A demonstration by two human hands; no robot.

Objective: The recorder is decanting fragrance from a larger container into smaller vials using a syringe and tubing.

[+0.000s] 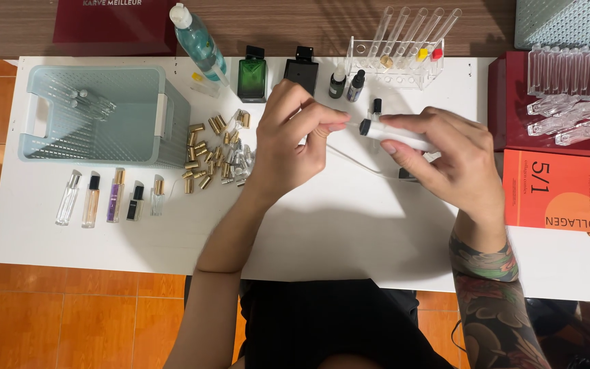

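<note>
My right hand point(445, 157) grips a white syringe-like tube point(401, 137) with a dark tip, held level above the white table point(322, 225). My left hand point(295, 137) pinches at that dark tip with thumb and forefinger; what it holds there is too small to tell. A thin white tube point(356, 164) trails from between the hands down to the table. Left of my left hand lies a pile of small gold caps point(206, 150) and clear spray heads point(239, 162).
A pale blue basket point(165, 116) holds empty vials at left, with several small filled spray bottles point(114, 197) in front. Green point(252, 76) and black point(302, 68) perfume bottles, two droppers, a test-tube rack point(397, 65) stand behind. An orange box point(561, 191) and clear vials point(571, 102) lie right.
</note>
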